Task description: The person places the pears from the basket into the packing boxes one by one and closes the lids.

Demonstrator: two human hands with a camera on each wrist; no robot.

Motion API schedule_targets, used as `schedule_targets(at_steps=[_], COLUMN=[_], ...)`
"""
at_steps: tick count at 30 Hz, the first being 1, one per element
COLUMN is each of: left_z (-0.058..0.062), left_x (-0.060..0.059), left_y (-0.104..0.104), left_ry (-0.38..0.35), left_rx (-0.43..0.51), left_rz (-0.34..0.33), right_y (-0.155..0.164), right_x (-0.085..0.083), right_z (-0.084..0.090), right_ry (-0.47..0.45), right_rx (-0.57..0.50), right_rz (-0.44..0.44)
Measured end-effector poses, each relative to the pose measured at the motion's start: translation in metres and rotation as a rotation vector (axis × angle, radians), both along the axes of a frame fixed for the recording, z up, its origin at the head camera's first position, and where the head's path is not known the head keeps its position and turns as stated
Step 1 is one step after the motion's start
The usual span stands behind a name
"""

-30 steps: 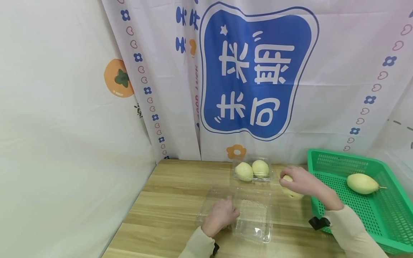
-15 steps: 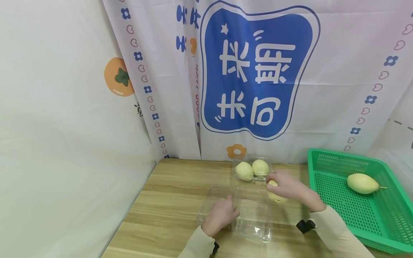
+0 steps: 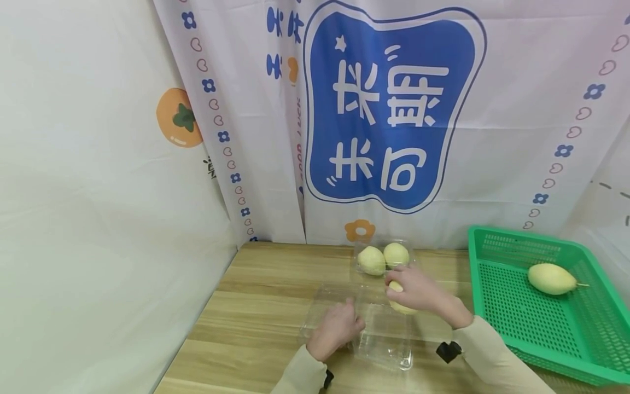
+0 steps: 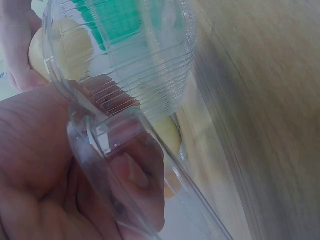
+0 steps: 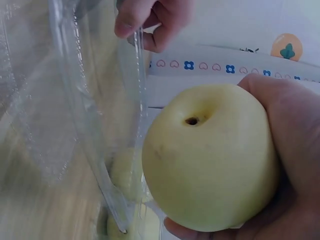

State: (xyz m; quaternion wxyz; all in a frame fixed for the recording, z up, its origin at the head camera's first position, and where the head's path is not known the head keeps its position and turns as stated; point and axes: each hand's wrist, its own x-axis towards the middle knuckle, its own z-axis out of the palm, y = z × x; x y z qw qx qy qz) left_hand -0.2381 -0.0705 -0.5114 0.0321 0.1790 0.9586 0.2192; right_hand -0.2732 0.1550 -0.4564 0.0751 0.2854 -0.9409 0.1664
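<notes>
A clear plastic clamshell box lies opened out on the wooden table in the head view. My left hand pinches its edge near the fold between lid and tray; in the left wrist view the fingers show through the plastic. Over the tray's far right part, my right hand grips a pale yellow pear from above. The right wrist view shows that pear close up, its dark hollow facing the camera, apart from the box wall.
Behind, against the printed curtain, stands a second clear box with two pears inside. A green perforated basket at the right holds one pear. Bare table extends on the left.
My right hand has carried the pear leftward from beside the green basket to above the opened box. The left hand has stayed in place on the box.
</notes>
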Motion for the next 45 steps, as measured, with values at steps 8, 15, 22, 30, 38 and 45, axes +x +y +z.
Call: schedule_targets(at_steps=[8,15,22,30,38,45], left_z=[-0.001,0.0,0.001,-0.001,-0.002,0.001], left_x=[0.0,0.0,0.001,0.001,0.001,0.002], left_y=[-0.001,-0.001,0.0,0.0,0.001,0.001], left_ry=[0.0,0.014,-0.004,0.015,0.049,0.042], left_rx=[0.009,-0.009,-0.019,-0.028,-0.059,-0.071], left_rz=[-0.015,-0.01,0.005,0.006,0.008,0.012], right_y=[-0.013,-0.019,-0.022,-0.026,-0.03,-0.033], right_x=[0.005,0.003,0.004,0.01,0.011,0.011], right_z=[-0.008,-0.02,-0.03,-0.032,-0.047,-0.051], right_ry=[-0.014,-0.024,0.034,0.048,0.132,0.178], right_rx=[0.053,0.096,0.17,0.196,0.26,0.267], right_rz=[0.017,0.05,0.092,0.14,0.208,0.233])
